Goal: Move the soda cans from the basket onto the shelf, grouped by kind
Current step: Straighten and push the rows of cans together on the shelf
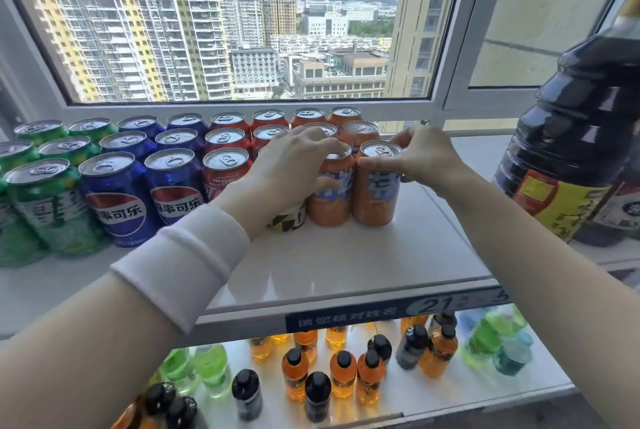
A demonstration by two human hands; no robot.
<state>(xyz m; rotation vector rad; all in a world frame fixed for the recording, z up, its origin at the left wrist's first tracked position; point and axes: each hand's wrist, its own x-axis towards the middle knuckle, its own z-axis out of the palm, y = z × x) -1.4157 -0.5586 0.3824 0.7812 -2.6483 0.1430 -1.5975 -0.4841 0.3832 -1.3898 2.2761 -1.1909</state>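
Soda cans stand in rows by kind on the white shelf (pixel 346 255): green cans (pixel 45 196) at the left, blue cans (pixel 117 193), red cans (pixel 225 165), then orange cans at the right. My left hand (pixel 294 169) grips the top of the front orange can (pixel 330 196), its fingers curled over the rim. My right hand (pixel 426 155) holds the neighbouring orange can (pixel 374 193), thumb on its front and fingers round its far side. Both cans stand upright on the shelf, touching. A can with a black and yellow base (pixel 287 220) is mostly hidden behind my left wrist. No basket is in view.
A large dark bottle (pixel 571 137) with a yellow label stands at the right, close to my right arm. The window frame (pixel 249 106) runs right behind the cans. On the lower shelf (pixel 450 390) stand several small orange, green and dark bottles. A blue price strip (pixel 381 311) edges the upper shelf.
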